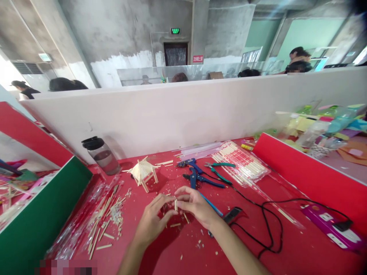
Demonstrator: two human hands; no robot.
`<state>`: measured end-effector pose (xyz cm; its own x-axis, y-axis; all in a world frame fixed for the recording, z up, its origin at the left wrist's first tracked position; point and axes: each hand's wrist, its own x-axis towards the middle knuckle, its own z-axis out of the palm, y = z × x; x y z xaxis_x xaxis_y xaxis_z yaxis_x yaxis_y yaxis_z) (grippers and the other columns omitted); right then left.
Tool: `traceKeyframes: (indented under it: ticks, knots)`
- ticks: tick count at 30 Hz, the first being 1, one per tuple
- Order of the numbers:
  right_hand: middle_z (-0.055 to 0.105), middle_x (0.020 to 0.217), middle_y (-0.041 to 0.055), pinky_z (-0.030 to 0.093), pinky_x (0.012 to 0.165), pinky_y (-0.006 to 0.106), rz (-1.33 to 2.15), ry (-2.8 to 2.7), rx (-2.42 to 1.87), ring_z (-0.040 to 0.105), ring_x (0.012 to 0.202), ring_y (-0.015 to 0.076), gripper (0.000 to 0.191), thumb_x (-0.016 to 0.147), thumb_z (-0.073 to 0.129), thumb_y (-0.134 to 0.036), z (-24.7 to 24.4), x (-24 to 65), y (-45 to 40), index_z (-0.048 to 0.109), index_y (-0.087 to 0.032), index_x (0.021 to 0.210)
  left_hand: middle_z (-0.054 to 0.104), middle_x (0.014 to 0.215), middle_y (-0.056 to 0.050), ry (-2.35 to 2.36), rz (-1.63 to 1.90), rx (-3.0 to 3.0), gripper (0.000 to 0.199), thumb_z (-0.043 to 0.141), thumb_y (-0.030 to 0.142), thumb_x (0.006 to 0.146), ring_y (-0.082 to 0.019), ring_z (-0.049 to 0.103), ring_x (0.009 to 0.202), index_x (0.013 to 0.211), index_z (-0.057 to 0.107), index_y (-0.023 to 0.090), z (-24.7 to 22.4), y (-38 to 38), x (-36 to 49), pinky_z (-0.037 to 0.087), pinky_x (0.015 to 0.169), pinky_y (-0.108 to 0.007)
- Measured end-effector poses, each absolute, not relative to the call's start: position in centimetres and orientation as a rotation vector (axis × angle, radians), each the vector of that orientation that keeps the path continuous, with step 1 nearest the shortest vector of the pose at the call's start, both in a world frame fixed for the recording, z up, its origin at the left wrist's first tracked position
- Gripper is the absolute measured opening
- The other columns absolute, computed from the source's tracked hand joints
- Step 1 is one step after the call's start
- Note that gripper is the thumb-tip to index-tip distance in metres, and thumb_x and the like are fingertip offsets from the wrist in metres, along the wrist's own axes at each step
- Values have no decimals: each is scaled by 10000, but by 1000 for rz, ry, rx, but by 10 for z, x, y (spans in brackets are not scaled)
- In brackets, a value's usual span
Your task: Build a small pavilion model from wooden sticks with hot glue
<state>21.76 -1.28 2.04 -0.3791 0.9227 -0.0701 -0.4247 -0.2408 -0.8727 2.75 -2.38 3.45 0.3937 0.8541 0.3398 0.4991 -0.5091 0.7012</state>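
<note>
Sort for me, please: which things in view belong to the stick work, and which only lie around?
Likely the work:
held stick piece
stick model
loose sticks
packed sticks
blue-handled tool
green-handled pliers

Probably just lying about:
water bottle
plastic wrappers
plastic bottles, far right

cream sticks [176, 204], cream stick model [143, 172], red tabletop [298, 256], teal pliers handles [223, 164], purple-and-white power strip [331, 228], white partition [172, 114].

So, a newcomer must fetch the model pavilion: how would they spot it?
On the red tabletop, look between the water bottle and blue tools. Beyond the left hand stands the model pavilion; its peaked roof on legs sets it apart from nearby loose sticks.
</note>
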Motion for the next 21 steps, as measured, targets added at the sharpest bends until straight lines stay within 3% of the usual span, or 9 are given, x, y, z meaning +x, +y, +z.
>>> traceKeyframes:
  ticks: [7,14,21]
  knots:
    - [747,810,36,474,619,230,1762,-1030,-763,650,628,124,387,708,836,-311,20,218,-13,622,-171,998,667,903,-27,1169,950,2193,215,632,324,901,-166,620,824,1086,671,222,34,-23,26,505,765,-280]
    - [737,792,23,474,620,235,1759,-1018,-806,644,621,125,423,672,858,-333,21,218,-14,623,-173,985,686,962,-41,1159,947,2209,206,622,313,903,-182,652,899,1082,677,227,37,-24,26,525,818,-292]
    - [731,808,20,467,630,240,1737,-1007,-837,641,639,131,425,645,874,-346,20,216,-14,620,-181,943,690,1062,-57,1147,948,2243,318,623,292,901,-194,661,989,1216,644,258,34,-24,25,541,873,-313]
